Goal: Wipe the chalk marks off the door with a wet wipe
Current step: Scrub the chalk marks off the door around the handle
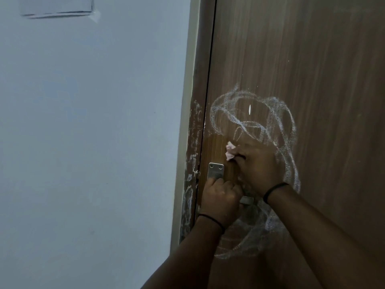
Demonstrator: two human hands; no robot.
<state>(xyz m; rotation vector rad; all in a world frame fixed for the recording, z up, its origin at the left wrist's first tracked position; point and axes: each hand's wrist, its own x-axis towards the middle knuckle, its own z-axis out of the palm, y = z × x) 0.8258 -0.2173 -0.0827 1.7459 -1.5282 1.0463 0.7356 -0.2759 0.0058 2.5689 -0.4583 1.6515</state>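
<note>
Both hands work: right hand (257, 163) fingers pinch the wet wipe (292, 153) against the door (312, 69); left hand (220, 197) seemingly grips the handle (246, 200).

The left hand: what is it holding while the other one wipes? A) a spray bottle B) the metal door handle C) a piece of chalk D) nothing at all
B: the left hand has its grip curled round the metal door handle, while the right hand holds the wet wipe against the door.
</note>
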